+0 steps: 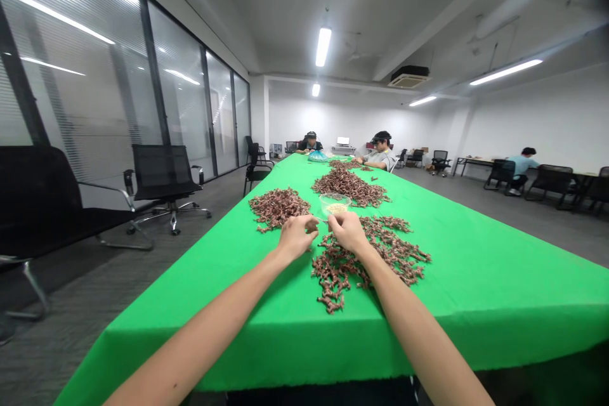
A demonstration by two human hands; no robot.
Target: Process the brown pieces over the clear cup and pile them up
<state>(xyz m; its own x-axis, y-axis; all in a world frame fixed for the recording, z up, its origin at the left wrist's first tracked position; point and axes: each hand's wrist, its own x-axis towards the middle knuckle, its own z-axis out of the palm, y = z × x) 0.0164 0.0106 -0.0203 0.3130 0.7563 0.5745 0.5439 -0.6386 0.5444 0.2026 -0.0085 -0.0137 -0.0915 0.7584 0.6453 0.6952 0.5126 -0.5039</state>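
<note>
My left hand (297, 236) and my right hand (349, 232) are close together above the green cloth, fingertips nearly meeting. Each has its fingers curled into a pinch. A thin pale sliver shows between the fingertips, too small to name. Just beyond the hands is a clear round bowl (328, 199) holding small pale pieces (337, 208). Under and beside my right hand spreads a pile of small, knobbly reddish-brown pieces (394, 250). A second such pile (278, 206) lies beyond my left hand.
Farther along the long green-covered table (476, 266) lies another large brown pile (349, 185). A blue bag-like bundle (317, 156) is near the far end, where two people sit. Black office chairs (162, 171) stand on the left; another person sits at a right-hand desk.
</note>
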